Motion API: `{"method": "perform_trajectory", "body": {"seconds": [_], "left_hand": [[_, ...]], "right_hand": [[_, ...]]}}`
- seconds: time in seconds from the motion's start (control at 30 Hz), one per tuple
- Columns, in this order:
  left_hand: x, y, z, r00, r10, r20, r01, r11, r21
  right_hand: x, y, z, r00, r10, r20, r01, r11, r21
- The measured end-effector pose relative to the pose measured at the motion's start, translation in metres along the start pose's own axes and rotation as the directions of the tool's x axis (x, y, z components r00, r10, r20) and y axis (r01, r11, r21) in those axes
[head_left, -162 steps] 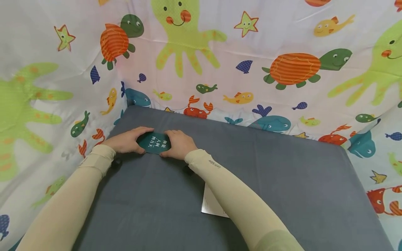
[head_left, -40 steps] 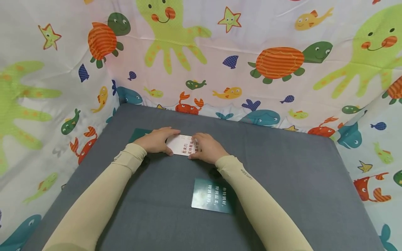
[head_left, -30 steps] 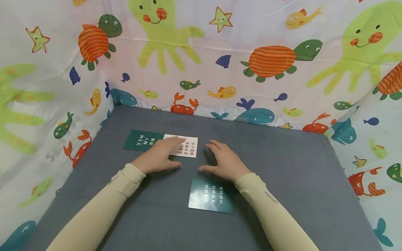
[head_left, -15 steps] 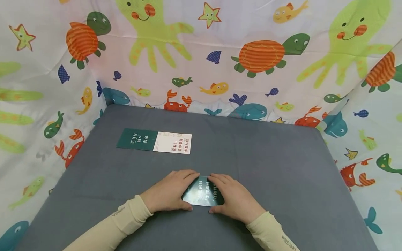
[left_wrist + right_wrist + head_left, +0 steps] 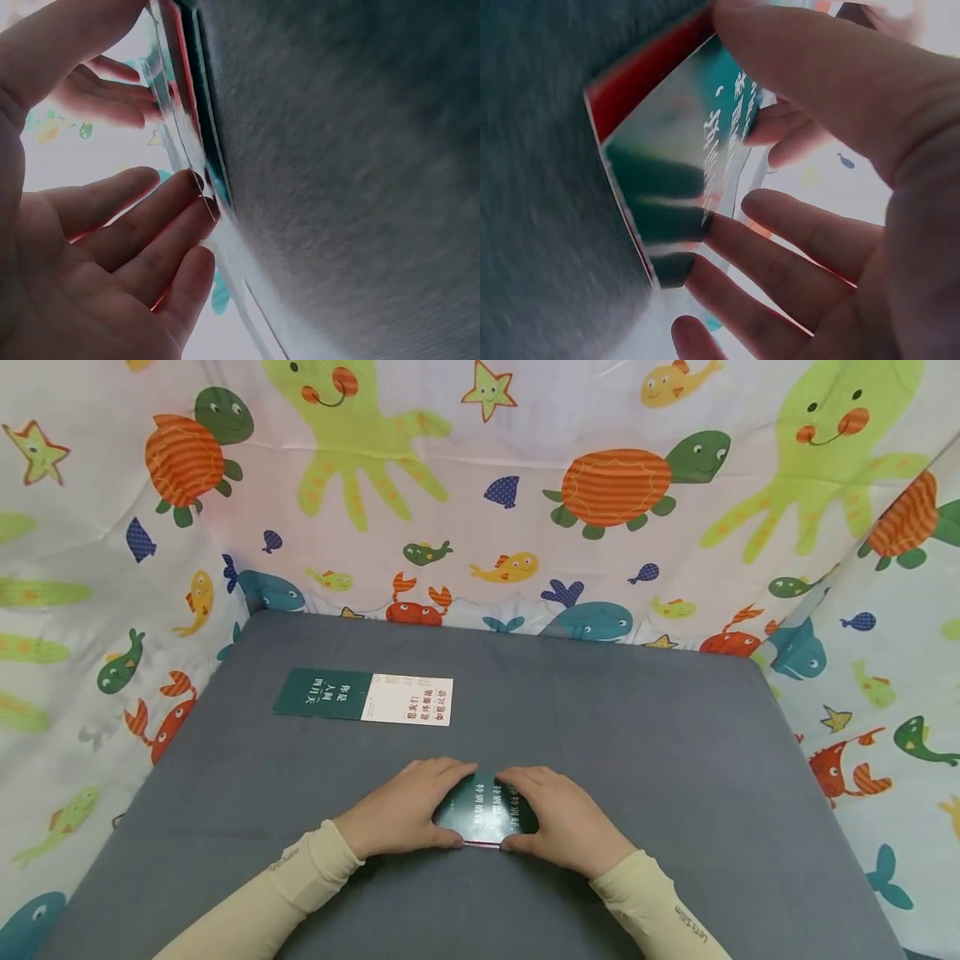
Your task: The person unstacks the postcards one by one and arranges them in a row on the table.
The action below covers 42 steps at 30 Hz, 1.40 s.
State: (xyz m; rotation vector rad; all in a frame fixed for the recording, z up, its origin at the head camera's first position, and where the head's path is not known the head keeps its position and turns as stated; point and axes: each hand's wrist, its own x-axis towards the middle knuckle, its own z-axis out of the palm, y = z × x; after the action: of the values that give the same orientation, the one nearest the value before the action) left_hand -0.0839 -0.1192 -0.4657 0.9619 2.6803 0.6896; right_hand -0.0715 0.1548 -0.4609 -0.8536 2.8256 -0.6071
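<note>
A glossy dark green card with white lettering [image 5: 483,814] is held between both hands near the middle of the grey table. My left hand [image 5: 401,810] grips its left part, thumb at the near edge and fingers at the far edge. On the right part my right hand [image 5: 573,822] holds it the same way. In the right wrist view a red layer [image 5: 649,82] shows beneath the green card [image 5: 660,161], its near edge raised a little. Farther back lie a second dark green card [image 5: 322,693] and a white card with dark lettering [image 5: 408,700], side by side.
The grey tabletop [image 5: 637,760] runs back to a curtain [image 5: 450,485] printed with sea animals, which stands behind and on both sides.
Both hands first placed the green card at the back left, then the white card beside it. They let go, came nearer, and took hold of the green card lying in front; red now shows under it.
</note>
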Motion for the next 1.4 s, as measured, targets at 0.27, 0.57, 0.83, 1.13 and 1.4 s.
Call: {"method": "perform_trajectory", "body": {"seconds": [0.27, 0.57, 0.83, 1.13, 1.4], "left_hand": [[0.031, -0.005, -0.019, 1.0, -0.009, 0.015, 0.009, 1.0, -0.006], [0.085, -0.04, -0.038, 0.997, -0.075, 0.018, 0.074, 0.997, 0.033], [0.12, -0.068, -0.048, 0.994, -0.102, 0.027, 0.101, 0.995, 0.023], [0.131, -0.081, -0.048, 0.991, -0.129, 0.03, 0.13, 0.99, -0.046], [0.135, -0.092, -0.045, 0.989, -0.148, 0.025, 0.148, 0.988, -0.031]], "right_hand": [[0.023, 0.019, -0.013, 1.0, 0.02, 0.017, -0.02, 1.0, -0.004], [0.079, 0.048, -0.024, 0.999, 0.045, 0.022, -0.045, 0.999, -0.011], [0.118, 0.074, -0.025, 0.99, 0.118, 0.083, -0.122, 0.992, 0.044], [0.132, 0.084, -0.029, 0.984, 0.15, 0.094, -0.159, 0.983, 0.088], [0.138, 0.084, -0.03, 0.982, 0.152, 0.11, -0.161, 0.983, 0.084]]}}
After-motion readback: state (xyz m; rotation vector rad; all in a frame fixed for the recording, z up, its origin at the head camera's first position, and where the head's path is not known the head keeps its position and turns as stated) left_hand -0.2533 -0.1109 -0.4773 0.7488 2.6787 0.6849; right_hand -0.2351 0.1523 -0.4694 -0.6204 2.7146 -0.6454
